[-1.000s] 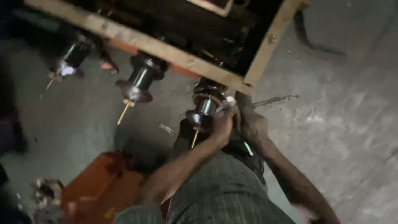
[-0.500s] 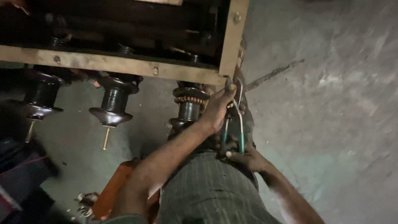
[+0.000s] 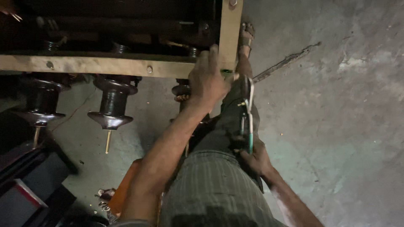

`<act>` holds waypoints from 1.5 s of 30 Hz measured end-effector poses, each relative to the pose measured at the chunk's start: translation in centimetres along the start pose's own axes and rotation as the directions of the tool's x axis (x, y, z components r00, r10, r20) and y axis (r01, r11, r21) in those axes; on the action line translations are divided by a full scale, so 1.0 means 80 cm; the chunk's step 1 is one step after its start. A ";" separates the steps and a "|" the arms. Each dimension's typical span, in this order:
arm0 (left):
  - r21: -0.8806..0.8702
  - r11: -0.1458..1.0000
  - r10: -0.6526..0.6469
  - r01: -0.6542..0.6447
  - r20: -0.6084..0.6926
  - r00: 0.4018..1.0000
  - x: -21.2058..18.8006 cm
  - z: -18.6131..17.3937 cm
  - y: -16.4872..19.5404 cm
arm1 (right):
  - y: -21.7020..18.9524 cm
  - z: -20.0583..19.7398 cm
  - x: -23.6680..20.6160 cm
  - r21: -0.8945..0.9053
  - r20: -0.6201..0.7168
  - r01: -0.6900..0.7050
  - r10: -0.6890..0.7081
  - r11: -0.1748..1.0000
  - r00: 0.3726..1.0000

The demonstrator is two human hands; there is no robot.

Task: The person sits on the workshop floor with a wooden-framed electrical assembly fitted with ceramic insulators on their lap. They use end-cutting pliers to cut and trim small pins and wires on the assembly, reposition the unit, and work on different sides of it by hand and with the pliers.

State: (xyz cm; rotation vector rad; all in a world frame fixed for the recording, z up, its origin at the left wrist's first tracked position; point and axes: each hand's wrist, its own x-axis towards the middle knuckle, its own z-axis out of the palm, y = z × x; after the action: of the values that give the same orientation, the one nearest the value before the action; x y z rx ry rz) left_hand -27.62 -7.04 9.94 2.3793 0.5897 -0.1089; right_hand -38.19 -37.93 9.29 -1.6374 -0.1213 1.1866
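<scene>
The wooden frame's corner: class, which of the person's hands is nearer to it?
Left. The left hand rests against the wooden frame at its corner. The right hand is lower, by the person's leg, gripping pliers.

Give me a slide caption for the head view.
Left hand grips wooden frame; right hand holds pliers by knee.
</scene>
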 end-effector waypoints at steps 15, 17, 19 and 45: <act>-0.801 0.311 -0.248 0.512 0.451 0.857 0.015 -0.004 -0.023 | -0.054 0.022 0.009 -0.085 0.032 0.044 -0.042 0.995 0.999; -0.854 0.153 -0.194 0.498 0.468 0.862 0.017 -0.002 -0.031 | -0.049 0.024 0.011 -0.251 0.077 0.289 -0.279 0.924 0.957; -0.843 0.209 -0.183 0.497 0.465 0.866 0.017 0.001 -0.038 | -0.043 0.034 0.010 -0.148 0.040 0.132 -0.128 0.980 0.991; -0.785 0.466 -0.133 0.408 0.394 0.910 0.009 0.006 -0.049 | -0.046 0.036 0.019 0.108 0.083 -0.173 0.165 0.979 0.983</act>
State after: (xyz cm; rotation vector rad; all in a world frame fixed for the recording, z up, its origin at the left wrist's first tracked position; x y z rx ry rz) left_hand -28.63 -4.47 7.05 1.2277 0.6764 -0.2307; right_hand -37.86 -33.49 11.34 -1.5268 0.0406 1.3582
